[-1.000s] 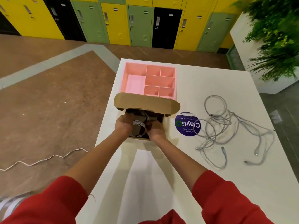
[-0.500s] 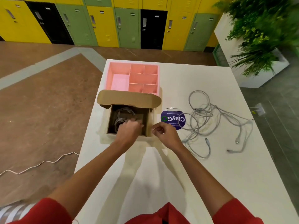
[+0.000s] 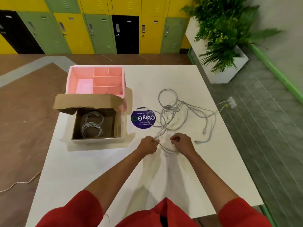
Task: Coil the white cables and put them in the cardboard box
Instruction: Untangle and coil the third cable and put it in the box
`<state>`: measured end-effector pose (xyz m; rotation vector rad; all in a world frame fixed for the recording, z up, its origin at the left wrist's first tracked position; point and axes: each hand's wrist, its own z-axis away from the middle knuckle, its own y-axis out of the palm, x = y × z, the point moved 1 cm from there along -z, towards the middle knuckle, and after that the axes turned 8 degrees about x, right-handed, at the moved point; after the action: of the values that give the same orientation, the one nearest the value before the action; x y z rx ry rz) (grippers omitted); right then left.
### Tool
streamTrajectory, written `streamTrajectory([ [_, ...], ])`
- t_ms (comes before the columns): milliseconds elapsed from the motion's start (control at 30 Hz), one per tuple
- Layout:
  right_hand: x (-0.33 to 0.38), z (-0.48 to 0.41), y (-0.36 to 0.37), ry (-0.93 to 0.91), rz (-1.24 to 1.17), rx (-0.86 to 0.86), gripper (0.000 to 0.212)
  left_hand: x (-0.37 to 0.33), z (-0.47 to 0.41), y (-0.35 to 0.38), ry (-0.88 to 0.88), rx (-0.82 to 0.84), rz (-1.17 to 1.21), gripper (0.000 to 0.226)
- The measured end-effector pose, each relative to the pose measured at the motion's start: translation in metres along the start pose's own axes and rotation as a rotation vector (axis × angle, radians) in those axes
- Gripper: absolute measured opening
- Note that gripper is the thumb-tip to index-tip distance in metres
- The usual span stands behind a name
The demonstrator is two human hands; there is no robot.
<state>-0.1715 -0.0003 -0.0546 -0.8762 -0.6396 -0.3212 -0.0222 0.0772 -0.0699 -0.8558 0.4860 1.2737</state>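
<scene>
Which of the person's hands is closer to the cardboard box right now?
Left. The left hand grips a white cable just right of the cardboard box's near corner. The right hand holds the cable too, farther right, beyond the left.

1.0 s ago: both hands down inside the cardboard box [image 3: 96,140], covering the cable there. 0.5 s ago: hands out, left over the box's near edge, right heading for the tangle.

Now: left hand [image 3: 148,145] and right hand [image 3: 182,142] have moved right of the box to the near edge of the loose cables [image 3: 173,110]. Each hand pinches a strand, and a short loop [image 3: 167,149] now hangs between them, lifted toward the person.

With the hands gone, two coils [image 3: 91,123] show on the box floor, one behind the other.

Head camera has swung right; the box sits further left in view.
</scene>
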Motion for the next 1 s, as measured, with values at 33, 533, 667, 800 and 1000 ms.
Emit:
streamTrajectory([
  [33, -0.006, 0.002, 0.0, 0.006, 0.02, 0.024, 0.019, 0.0, -0.004, 0.006, -0.041, 0.045, 0.138, 0.031],
  [533, 0.025, -0.021, -0.018, -0.107, -0.205, -0.028, 0.031, -0.052, 0.011, 0.012, 0.188, -0.084, 0.172, 0.012],
  [667, 0.038, -0.035, -0.024, -0.112, -0.157, -0.058, 0.03, -0.054, 0.019, 0.007, 0.229, -0.083, 0.068, 0.012],
  [800, 0.037, -0.038, -0.029, -0.118, -0.148, -0.032, 0.021, -0.057, 0.027, -0.007, 0.27, -0.132, 0.057, 0.013],
  [1000, 0.038, -0.031, -0.036, -0.282, -0.141, -0.069, 0.016, -0.083, 0.032, -0.025, 0.378, -0.217, 0.129, 0.017],
])
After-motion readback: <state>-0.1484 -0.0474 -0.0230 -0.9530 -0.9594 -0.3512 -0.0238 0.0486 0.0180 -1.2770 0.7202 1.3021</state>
